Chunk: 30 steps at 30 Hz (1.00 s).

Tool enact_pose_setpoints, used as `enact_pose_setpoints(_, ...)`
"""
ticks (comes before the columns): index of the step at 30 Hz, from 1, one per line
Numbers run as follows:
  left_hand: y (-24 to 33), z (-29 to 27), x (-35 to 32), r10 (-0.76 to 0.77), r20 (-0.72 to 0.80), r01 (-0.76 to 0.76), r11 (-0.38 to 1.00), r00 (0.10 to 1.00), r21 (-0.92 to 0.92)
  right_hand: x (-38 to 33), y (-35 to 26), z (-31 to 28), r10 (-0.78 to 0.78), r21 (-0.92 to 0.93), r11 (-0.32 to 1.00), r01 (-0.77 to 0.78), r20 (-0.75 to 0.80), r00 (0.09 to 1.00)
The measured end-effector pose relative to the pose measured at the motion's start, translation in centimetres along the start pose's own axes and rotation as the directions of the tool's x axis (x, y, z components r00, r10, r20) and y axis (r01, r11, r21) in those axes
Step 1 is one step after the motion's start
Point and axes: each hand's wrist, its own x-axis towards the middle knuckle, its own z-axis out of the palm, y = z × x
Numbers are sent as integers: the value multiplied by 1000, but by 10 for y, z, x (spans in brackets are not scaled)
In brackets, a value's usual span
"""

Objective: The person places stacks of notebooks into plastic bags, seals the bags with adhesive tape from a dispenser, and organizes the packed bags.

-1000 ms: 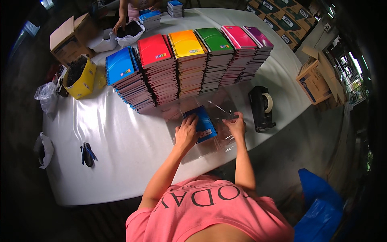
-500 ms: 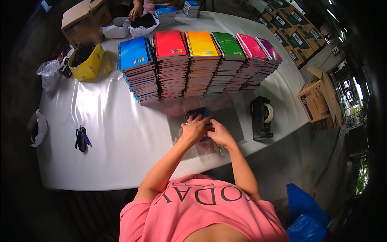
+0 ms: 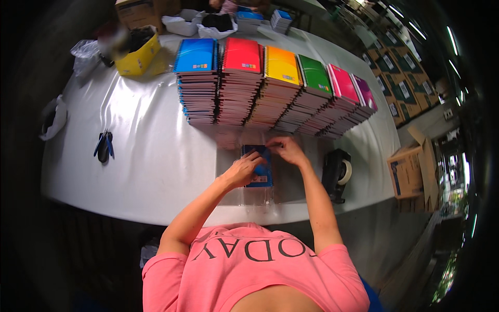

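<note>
Near the front edge of the white table (image 3: 156,151), between the person's two hands, lies a blue notebook (image 3: 258,167) inside a clear plastic sleeve (image 3: 255,193). Its lower part shows through the film, which runs on past the book toward the table's edge, glossy and slightly creased. The left hand (image 3: 244,169) rests on the book's left side with fingers curled over the cover — pressing it flat, it seems, so the sleeve cannot slide. The right hand (image 3: 287,150) sits at the book's top right corner, fingers pinched together on the sleeve's upper edge or flap; whether it grips film alone or film and cover I cannot tell.

Just behind the hands stand six stacks of spiral notebooks (image 3: 270,88), side by side in a fan — blue, red, orange, green, pink, purple — close enough to be reached without leaning, which looks like the reason for the row. A black tape dispenser (image 3: 338,174) stands just right of the right forearm, handy to that hand. Well apart on the left lie blue-handled scissors (image 3: 104,145). At the far left corner sits a yellow box (image 3: 138,52) with dark contents, a brown carton (image 3: 148,10) behind it, and white bags (image 3: 200,23) beside that. Another person's hand shows at the far edge.
</note>
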Motion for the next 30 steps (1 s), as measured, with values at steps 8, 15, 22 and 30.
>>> enact_pose_setpoints(8, 9, -8, -6, -156, 83, 150, 986, 984, 71, 28, -69, -51, -313, 153, 941, 303, 45, 949)
enact_pose_setpoints(15, 9, -3, -8, -216, 26, 212, 972, 976, 105, 5, -42, 10, -219, 11, 971, 238, 435, 874)
enact_pose_setpoints(22, -13, 15, -32, -378, -178, 396, 915, 908, 79, 15, -7, 11, -324, 215, 943, 256, 400, 857)
enact_pose_setpoints(30, -16, 2, -21, -397, 19, 391, 909, 917, 149, 21, -9, 10, -332, 393, 907, 152, 445, 832)
